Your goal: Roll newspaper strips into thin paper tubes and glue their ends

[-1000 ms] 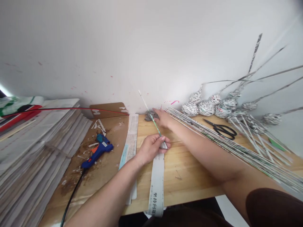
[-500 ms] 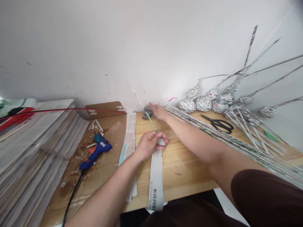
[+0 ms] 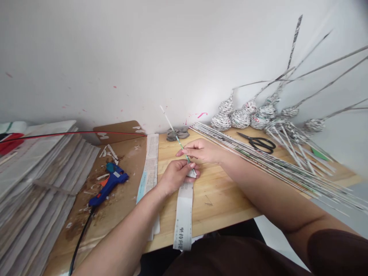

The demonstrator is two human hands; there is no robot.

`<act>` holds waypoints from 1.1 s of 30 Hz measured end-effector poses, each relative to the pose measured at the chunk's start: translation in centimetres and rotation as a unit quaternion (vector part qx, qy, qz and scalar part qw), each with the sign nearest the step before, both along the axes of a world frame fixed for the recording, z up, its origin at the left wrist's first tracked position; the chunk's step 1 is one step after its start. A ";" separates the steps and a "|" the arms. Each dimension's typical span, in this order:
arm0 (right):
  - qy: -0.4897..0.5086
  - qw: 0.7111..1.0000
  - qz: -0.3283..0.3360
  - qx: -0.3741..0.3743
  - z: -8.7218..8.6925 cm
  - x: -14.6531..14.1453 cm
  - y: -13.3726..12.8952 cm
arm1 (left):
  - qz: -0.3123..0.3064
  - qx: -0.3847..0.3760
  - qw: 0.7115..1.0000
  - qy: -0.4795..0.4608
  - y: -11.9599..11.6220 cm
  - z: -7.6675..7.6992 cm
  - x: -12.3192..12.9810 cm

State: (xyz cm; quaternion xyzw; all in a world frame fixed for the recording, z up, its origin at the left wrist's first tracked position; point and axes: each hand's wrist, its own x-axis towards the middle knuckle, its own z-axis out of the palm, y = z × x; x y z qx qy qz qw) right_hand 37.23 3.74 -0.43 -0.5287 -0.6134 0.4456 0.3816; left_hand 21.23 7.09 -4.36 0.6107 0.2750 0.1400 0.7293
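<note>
A newspaper strip [image 3: 184, 211] runs from my fingers down over the table's front edge. Its upper end is rolled into a thin paper tube [image 3: 169, 122] that slants up and to the left. My left hand [image 3: 178, 174] is closed on the lower part of this tube, where the flat strip joins it. Just above, my right hand [image 3: 201, 150] pinches the tube between thumb and fingers. Behind the hands, a crumpled grey cloth [image 3: 178, 134] lies against the wall. Left of the left hand lie more flat newspaper strips [image 3: 152, 153].
A blue glue gun [image 3: 107, 188] rests on stained cardboard beside stacked newspapers [image 3: 57, 180]. On the right are a bundle of rolled paper tubes [image 3: 258, 165], black scissors [image 3: 258, 143] and several woven paper gourds [image 3: 240, 119] with long stems. A wall [image 3: 143, 57] rises behind the table.
My right hand has come back from the grey cloth to the paper tube and now pinches it above my left hand. The left hand keeps its hold. The view has shifted slightly.
</note>
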 end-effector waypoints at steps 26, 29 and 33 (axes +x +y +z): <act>0.070 0.997 -0.017 -0.002 -0.2 0.4 -0.3 | -0.030 0.016 0.999 0.002 -0.6 0.5 -0.2; 0.123 0.992 -0.026 -0.034 -0.8 0.7 0.0 | -0.035 -0.006 0.999 -0.004 -0.8 0.6 -0.2; 0.153 0.984 -0.081 -0.037 -1.2 0.3 0.2 | -0.037 -0.013 0.999 0.002 -0.9 0.8 -0.1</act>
